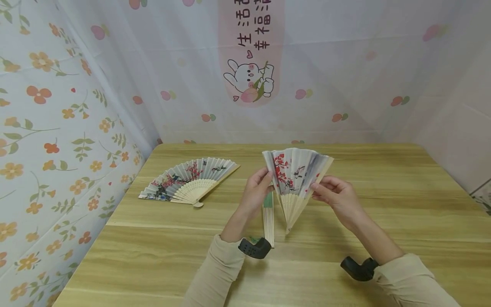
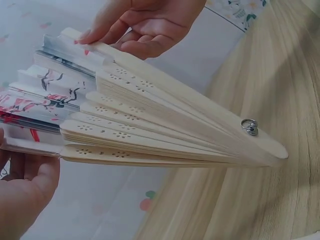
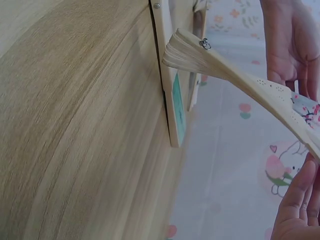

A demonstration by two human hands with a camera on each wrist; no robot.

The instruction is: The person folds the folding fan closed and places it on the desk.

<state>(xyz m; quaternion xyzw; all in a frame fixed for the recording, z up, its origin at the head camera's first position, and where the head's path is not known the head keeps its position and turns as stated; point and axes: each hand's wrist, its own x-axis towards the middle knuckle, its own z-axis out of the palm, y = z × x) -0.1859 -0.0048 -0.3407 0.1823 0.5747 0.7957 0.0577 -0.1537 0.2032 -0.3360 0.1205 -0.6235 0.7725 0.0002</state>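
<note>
A partly spread folding fan, white with red blossoms and a dark bird, is held up above the table by both hands. My left hand pinches its left edge between thumb and fingers. At the opposite edge, the thumb and fingers of my right hand grip the outer rib. Its pale pierced ribs are bunched in several groups and meet at a metal ring at the pivot. Beneath, a folded fan with green cloth lies on the table, partly hidden by the left hand and wrist.
A fully spread fan with pink blossoms lies on the left part of the wooden table. White printed curtains hang behind and to the left. Each wrist wears a black camera mount.
</note>
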